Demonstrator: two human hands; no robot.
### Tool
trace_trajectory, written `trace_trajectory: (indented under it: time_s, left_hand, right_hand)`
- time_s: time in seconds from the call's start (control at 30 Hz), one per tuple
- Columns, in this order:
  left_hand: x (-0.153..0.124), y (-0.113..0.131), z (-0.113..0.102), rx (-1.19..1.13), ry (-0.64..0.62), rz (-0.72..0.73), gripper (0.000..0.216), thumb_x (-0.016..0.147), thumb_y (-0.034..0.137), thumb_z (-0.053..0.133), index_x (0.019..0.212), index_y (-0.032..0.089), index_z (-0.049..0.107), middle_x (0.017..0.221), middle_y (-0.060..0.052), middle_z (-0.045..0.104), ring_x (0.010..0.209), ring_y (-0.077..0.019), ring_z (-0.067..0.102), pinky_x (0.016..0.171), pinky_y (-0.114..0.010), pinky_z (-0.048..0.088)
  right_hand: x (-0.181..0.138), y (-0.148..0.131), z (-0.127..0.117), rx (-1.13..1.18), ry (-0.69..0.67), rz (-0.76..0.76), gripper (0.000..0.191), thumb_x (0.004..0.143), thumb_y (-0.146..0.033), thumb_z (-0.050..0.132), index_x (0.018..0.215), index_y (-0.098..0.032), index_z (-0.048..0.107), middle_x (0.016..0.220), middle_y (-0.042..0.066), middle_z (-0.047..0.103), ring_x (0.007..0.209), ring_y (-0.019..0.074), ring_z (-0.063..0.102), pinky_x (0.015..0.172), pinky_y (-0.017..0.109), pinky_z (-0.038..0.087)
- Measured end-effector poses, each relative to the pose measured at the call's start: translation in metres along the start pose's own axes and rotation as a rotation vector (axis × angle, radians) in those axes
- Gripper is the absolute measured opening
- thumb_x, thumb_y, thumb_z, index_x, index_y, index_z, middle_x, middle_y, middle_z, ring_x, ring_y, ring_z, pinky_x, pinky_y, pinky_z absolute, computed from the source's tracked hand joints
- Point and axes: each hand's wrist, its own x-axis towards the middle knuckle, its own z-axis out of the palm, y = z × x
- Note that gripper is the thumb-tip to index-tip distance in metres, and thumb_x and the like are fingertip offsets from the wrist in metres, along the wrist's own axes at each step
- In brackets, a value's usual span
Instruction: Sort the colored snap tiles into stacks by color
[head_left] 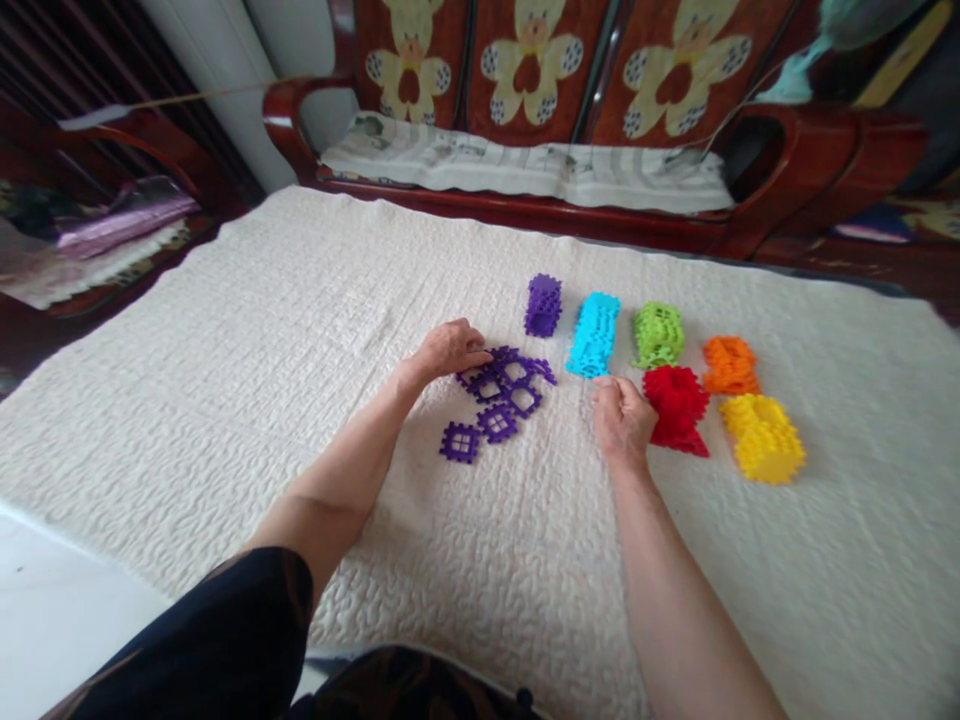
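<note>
Purple window-shaped plastic building tiles [499, 422] lie in a loose, overlapping pile near the middle of the cloth. My left hand [448, 350] reaches the pile's upper left edge, its thumb over a tile and its fingers slightly apart. Right of the pile, my right hand [624, 418] is closed, knuckles up; anything inside it is hidden. It sits just below a light blue stack of tiles [595, 335] and beside a red stack [675, 405]. A purple stack [543, 305] stands behind the loose tiles.
A green stack [659, 334], an orange stack [731, 365] and a yellow stack [763, 438] are grouped on the right. All rest on a cream quilted cloth [247, 330]. Behind it stands a wooden sofa [517, 212] with flower-patterned backs.
</note>
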Motion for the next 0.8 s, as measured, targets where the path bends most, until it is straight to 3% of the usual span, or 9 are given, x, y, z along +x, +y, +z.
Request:
trace_trajectory:
  time_s: [0.17, 0.47, 0.8]
  left_hand:
    - [0.001, 0.0, -0.005, -0.023, -0.038, 0.023, 0.028, 0.082, 0.038, 0.055, 0.085, 0.018, 0.075, 0.077, -0.004, 0.066, 0.073, -0.0142, 0.058, 0.07, -0.024, 0.043]
    - [-0.001, -0.01, -0.008, -0.271, 0.002, -0.147, 0.023, 0.073, 0.037, 0.061, 0.07, 0.016, 0.069, 0.062, 0.002, 0.06, 0.058, -0.0095, 0.05, 0.052, -0.019, 0.035]
    - [-0.001, -0.024, -0.002, -0.615, 0.065, -0.312, 0.038, 0.07, 0.052, 0.063, 0.08, 0.015, 0.066, 0.055, 0.004, 0.052, 0.048, -0.0071, 0.04, 0.046, -0.02, 0.031]
  right_hand:
    - [0.001, 0.003, 0.0, -0.011, -0.007, -0.011, 0.044, 0.085, -0.044, 0.039, 0.093, -0.015, 0.071, 0.073, 0.007, 0.072, 0.067, 0.0189, 0.062, 0.064, 0.027, 0.043]
    - [0.0, 0.001, 0.002, -0.018, -0.015, -0.043, 0.048, 0.087, -0.048, 0.035, 0.093, -0.016, 0.071, 0.075, 0.007, 0.071, 0.07, 0.0199, 0.062, 0.066, 0.028, 0.045]
    - [-0.002, -0.004, -0.001, -0.039, -0.045, -0.06, 0.049, 0.088, -0.049, 0.035, 0.089, -0.016, 0.07, 0.071, 0.007, 0.07, 0.066, 0.0187, 0.06, 0.062, 0.027, 0.041]
